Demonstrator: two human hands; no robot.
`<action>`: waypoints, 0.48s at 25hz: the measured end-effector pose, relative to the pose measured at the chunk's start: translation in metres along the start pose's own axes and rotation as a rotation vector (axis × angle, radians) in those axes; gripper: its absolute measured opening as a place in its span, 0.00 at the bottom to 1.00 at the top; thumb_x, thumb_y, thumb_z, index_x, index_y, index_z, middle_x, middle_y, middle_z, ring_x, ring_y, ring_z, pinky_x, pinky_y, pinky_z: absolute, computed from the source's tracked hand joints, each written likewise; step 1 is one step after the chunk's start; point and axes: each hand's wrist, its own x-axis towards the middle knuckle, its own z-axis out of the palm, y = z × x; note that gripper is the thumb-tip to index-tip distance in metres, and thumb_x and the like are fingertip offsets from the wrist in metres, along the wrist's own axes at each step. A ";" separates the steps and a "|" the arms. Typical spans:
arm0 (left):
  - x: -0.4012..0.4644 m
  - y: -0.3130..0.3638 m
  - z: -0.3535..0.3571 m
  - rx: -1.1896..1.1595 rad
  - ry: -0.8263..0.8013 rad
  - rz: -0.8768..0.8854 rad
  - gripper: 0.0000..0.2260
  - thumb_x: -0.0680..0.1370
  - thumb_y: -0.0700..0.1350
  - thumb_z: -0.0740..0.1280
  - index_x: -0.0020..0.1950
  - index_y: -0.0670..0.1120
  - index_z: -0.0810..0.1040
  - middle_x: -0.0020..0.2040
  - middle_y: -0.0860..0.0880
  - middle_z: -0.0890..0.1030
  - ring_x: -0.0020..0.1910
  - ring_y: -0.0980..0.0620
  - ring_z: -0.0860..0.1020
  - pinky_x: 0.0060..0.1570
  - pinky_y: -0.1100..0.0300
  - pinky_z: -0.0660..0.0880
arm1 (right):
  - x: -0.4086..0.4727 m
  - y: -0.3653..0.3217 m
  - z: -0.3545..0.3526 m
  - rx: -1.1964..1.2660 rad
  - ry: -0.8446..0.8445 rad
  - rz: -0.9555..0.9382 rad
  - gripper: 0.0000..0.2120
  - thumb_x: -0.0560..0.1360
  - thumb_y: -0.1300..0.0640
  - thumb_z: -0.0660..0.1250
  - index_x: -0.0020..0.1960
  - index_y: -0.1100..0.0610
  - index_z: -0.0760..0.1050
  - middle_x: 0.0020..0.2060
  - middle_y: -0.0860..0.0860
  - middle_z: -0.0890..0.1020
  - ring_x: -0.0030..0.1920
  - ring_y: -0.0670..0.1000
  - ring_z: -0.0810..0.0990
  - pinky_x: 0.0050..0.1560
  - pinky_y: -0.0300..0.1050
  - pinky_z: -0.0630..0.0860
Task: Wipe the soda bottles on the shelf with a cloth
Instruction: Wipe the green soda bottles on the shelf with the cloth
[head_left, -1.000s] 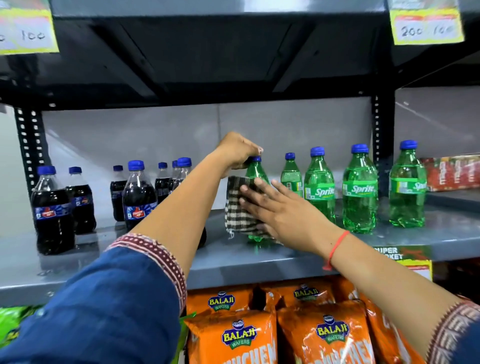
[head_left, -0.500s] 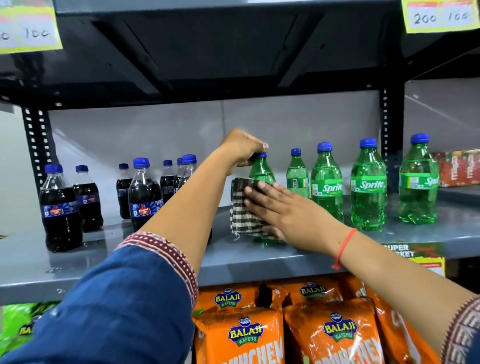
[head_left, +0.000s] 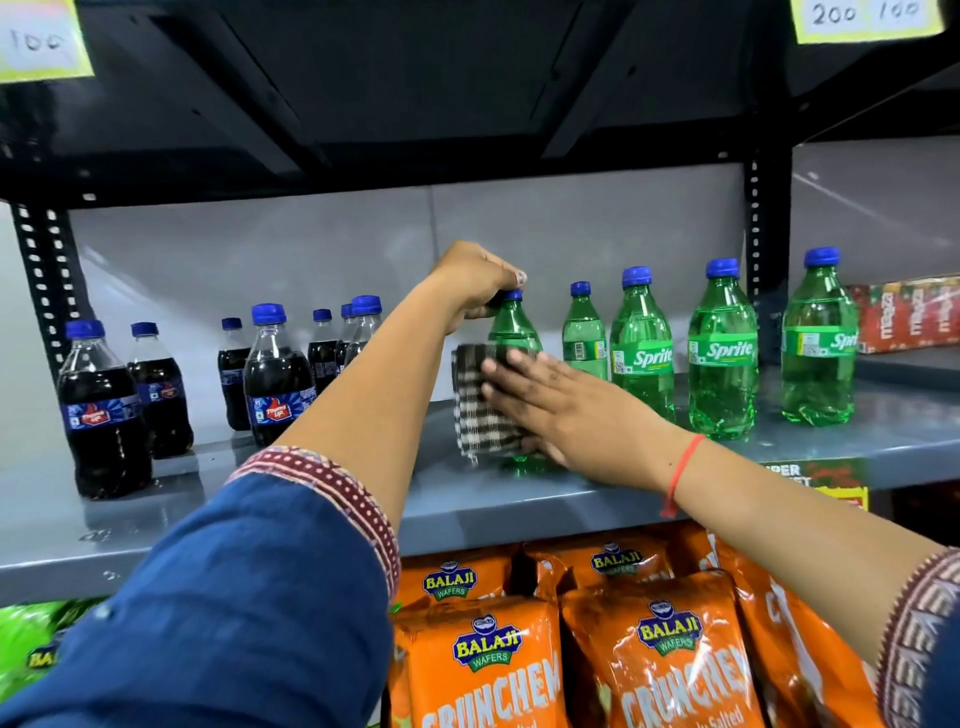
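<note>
A green Sprite bottle (head_left: 511, 327) with a blue cap stands upright on the grey shelf (head_left: 467, 509). My left hand (head_left: 475, 283) grips its cap and neck from above. My right hand (head_left: 561, 405) lies flat against a brown-and-white checked cloth (head_left: 478, 415), pressing it to the bottle's body; the cloth hides the label. More green Sprite bottles (head_left: 722, 348) line up to the right. Dark cola bottles (head_left: 275, 374) stand to the left.
The black underside of the upper shelf (head_left: 415, 93) hangs close above, with yellow price tags (head_left: 862, 18). Perforated black uprights (head_left: 761, 249) frame the bay. Orange Balaji wafer bags (head_left: 649, 649) fill the level below. Red cartons (head_left: 909, 317) sit at the far right.
My right hand and the cloth stay pressed on the same bottle, with only a slight shift over its body. My left hand keeps its hold on the cap. The view has drifted a little.
</note>
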 end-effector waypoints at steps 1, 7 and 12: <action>-0.001 0.000 0.000 -0.006 -0.003 -0.005 0.03 0.73 0.38 0.67 0.39 0.42 0.79 0.37 0.47 0.78 0.39 0.52 0.77 0.36 0.64 0.75 | -0.004 0.000 0.000 -0.023 -0.021 -0.035 0.28 0.67 0.57 0.70 0.66 0.63 0.70 0.65 0.60 0.73 0.65 0.62 0.71 0.62 0.61 0.65; 0.001 0.000 0.002 0.014 0.001 0.007 0.04 0.72 0.39 0.67 0.44 0.39 0.80 0.37 0.48 0.78 0.40 0.52 0.77 0.40 0.63 0.75 | 0.000 0.005 -0.005 0.190 -0.100 0.164 0.34 0.69 0.55 0.67 0.71 0.59 0.60 0.72 0.54 0.61 0.71 0.59 0.59 0.58 0.63 0.74; -0.002 0.001 0.000 -0.002 -0.012 -0.010 0.04 0.73 0.39 0.67 0.37 0.43 0.78 0.36 0.47 0.78 0.38 0.53 0.77 0.35 0.66 0.74 | -0.014 -0.011 -0.036 0.550 -0.304 0.226 0.32 0.67 0.70 0.64 0.69 0.52 0.67 0.71 0.49 0.67 0.70 0.54 0.64 0.67 0.52 0.68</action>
